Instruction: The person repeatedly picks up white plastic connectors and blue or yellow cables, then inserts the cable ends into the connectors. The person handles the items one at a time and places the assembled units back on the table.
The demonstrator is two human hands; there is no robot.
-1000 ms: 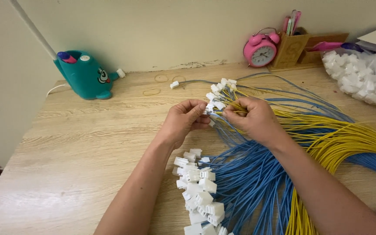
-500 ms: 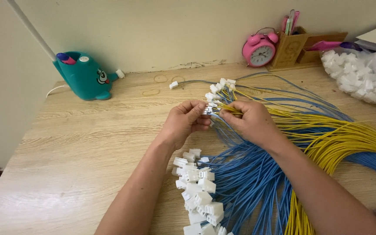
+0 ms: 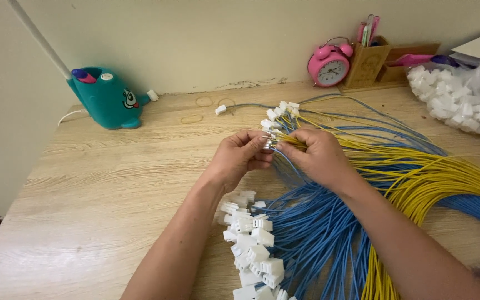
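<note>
My left hand [image 3: 241,155] pinches a small white plastic connector [image 3: 268,142] at the middle of the wooden table [image 3: 112,189]. My right hand [image 3: 318,155] grips a bunch of yellow wires [image 3: 418,172] whose ends meet that connector. The two hands touch at the fingertips. Blue wires [image 3: 318,233] fan out below and behind my right wrist. A cluster of white connectors [image 3: 254,244] fitted on blue wire ends lies near my left forearm. More fitted connectors [image 3: 281,111] lie just beyond my hands.
A teal whale-shaped lamp base [image 3: 106,97] stands at the back left by the wall. A pink alarm clock [image 3: 329,65] and a wooden pen holder [image 3: 370,53] sit at the back. A clear bag of loose white connectors [image 3: 462,94] lies at the right.
Both hands have stayed together at the same spot; my fingers shifted slightly on the connector and the wire ends. Nothing else has moved.
</note>
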